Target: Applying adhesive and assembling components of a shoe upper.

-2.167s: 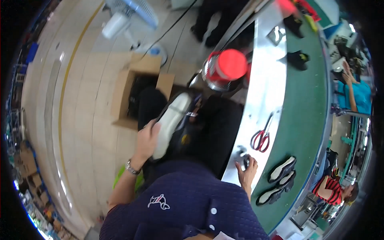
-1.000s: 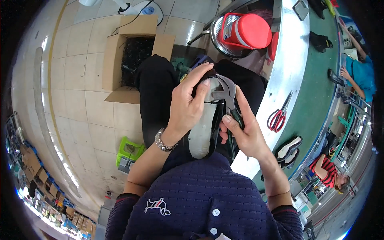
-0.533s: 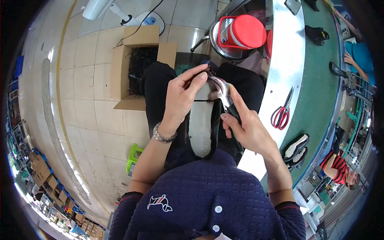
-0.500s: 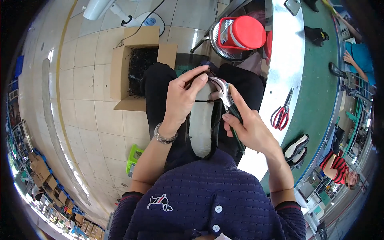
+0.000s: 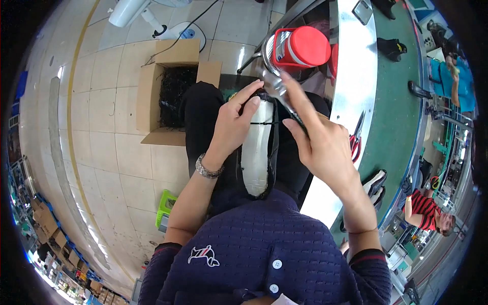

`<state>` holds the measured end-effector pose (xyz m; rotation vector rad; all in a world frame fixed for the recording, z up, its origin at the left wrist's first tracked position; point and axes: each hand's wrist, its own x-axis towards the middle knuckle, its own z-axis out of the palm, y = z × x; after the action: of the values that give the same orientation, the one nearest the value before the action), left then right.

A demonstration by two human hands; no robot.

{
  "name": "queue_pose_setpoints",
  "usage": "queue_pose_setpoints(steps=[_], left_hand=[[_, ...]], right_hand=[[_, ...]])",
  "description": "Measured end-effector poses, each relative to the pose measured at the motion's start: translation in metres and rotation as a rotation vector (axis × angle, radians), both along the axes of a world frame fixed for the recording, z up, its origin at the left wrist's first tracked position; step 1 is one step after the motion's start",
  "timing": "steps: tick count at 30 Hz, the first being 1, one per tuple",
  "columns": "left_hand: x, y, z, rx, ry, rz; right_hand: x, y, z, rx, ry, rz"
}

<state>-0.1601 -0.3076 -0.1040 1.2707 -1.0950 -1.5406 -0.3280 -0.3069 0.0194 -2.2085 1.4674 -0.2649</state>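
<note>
An unsoled shoe point(image 5: 255, 157), a black upper stretched round a pale last, lies bottom up along my lap with a dark cord across it. My left hand point(image 5: 230, 124) is closed on the far end, thumb and fingers pinching the black edge there. My right hand point(image 5: 325, 145) grips a pair of metal lasting pincers point(image 5: 277, 86). Their head, smeared by motion, is just above and to the right of that same end. Most of their handles are hidden by my right hand.
An open carton point(image 5: 148, 96) with black scraps stands at the left. A red-lidded jug point(image 5: 310, 47) sits on a stool ahead. On the right, a metal ledge point(image 5: 356, 66) holds red-handled scissors point(image 5: 356, 142) beside a green belt point(image 5: 399, 96) carrying shoes. Other people work further right.
My right hand has moved the pincers up and slightly left, off the shoe's middle edge toward its far end. My left hand stays at that end. The shoe's bottom is less covered now.
</note>
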Motion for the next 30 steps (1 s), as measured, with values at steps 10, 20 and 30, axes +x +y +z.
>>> queue_pose_setpoints(steps=[10, 20, 30], left_hand=[[0.026, 0.038, 0.003, 0.142, -0.006, -0.079], [0.013, 0.063, 0.031, 0.550, 0.357, -0.212], [-0.001, 0.034, 0.020, -0.249, 0.264, -0.506]], right_hand=[[-0.001, -0.001, -0.009, -0.136, -0.064, 0.014], [-0.038, 0.026, -0.001, 0.206, -0.210, -0.171], [-0.124, 0.149, -0.070, 0.201, -0.262, -0.899]])
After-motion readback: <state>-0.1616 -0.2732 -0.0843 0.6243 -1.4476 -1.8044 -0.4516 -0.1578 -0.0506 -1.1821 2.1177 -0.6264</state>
